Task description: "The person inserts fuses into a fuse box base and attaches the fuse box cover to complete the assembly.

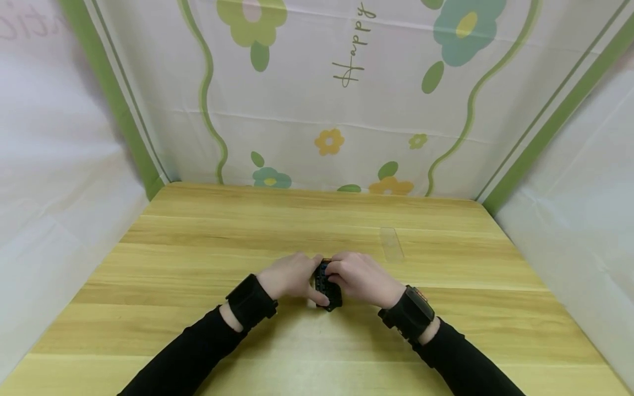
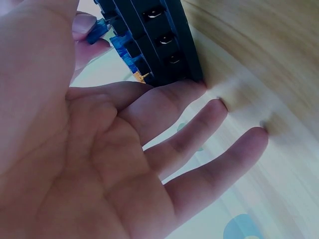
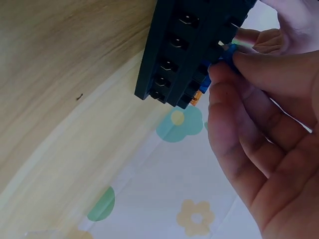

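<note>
A black fuse box (image 1: 333, 295) stands on the table with its long side running away from me. My left hand (image 1: 291, 276) grips it by its two ends, thumb at the near end and index finger at the far end; the other fingers touch the table in the left wrist view. Blue and orange fuses (image 3: 196, 98) sit along its top. With thumb and fingertips, my right hand (image 1: 364, 279) pinches a small blue blade fuse (image 3: 229, 57) at the top of the box. The fingers partly hide this fuse, and I cannot tell how deep it sits.
A clear plastic cover (image 1: 392, 245) lies flat on the wooden table (image 1: 223, 231), beyond my right hand. A white flowered cloth (image 1: 297, 99) hangs behind the table's far edge, and white cloth walls (image 1: 54, 165) stand at both sides.
</note>
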Demonstrator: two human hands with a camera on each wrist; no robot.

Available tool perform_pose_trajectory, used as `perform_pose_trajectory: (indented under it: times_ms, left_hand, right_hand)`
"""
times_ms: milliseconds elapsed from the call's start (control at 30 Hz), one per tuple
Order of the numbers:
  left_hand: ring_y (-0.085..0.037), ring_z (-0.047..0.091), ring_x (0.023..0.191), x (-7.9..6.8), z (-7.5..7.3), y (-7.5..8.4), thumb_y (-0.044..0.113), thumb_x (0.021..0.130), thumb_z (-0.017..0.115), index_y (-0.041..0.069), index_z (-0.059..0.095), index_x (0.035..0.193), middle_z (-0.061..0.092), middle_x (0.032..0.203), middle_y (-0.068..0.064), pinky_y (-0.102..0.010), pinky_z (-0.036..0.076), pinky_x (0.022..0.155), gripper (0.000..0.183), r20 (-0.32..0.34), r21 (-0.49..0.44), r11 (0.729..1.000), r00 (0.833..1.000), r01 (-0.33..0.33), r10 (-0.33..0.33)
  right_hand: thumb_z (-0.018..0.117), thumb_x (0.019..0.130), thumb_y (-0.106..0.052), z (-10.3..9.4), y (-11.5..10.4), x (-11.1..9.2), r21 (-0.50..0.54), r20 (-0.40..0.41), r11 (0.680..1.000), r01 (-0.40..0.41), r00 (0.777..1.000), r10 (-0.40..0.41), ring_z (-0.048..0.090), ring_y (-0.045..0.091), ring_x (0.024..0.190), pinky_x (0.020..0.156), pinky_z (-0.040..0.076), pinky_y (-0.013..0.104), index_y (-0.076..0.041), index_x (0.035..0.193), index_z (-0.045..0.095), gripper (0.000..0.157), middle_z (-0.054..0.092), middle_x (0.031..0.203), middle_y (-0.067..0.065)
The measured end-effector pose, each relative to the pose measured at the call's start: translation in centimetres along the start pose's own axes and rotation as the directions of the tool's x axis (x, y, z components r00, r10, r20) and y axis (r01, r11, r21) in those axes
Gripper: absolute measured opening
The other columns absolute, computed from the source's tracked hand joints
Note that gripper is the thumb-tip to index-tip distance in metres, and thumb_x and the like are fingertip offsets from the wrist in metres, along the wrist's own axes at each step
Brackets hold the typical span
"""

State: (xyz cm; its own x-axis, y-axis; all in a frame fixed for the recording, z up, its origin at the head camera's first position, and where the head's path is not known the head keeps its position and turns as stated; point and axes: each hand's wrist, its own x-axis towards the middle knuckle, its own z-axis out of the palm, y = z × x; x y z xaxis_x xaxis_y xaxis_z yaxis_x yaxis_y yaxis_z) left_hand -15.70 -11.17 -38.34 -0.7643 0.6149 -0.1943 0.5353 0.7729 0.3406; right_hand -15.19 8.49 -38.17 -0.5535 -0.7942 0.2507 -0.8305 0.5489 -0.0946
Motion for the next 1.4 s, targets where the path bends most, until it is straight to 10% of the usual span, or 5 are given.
perform_pose_trajectory:
  times_ms: [967,1400]
  left_hand:
    - [-0.01,0.05,0.065,0.0,-0.1,0.1,0.058,0.071,0.075,0.008,0.055,0.119,0.052,0.074,0.003,-0.023,0.04,0.059,0.072,-0.013,-0.013,1.0,1.0,-0.008,0.008]
    - [-0.009,0.047,0.059,-0.2,-0.2,0.0,0.058,0.071,0.075,0.009,0.055,0.115,0.05,0.067,0.002,-0.022,0.038,0.056,0.068,-0.025,-0.019,0.999,0.999,-0.031,0.03]
  right_hand:
    - [0.065,0.085,-0.006,0.1,-0.1,0.5,0.087,0.037,0.994,-0.067,0.997,0.064,0.043,0.006,0.06,0.054,0.037,0.017,-0.02,0.075,0.07,0.018,0.045,0.071,-0.01]
    - [0.065,0.085,-0.008,-0.6,-0.5,1.3,-0.046,0.109,0.998,-0.039,0.993,0.044,0.038,0.007,0.057,0.051,0.032,0.019,-0.022,0.064,0.056,0.027,0.043,0.067,-0.009]
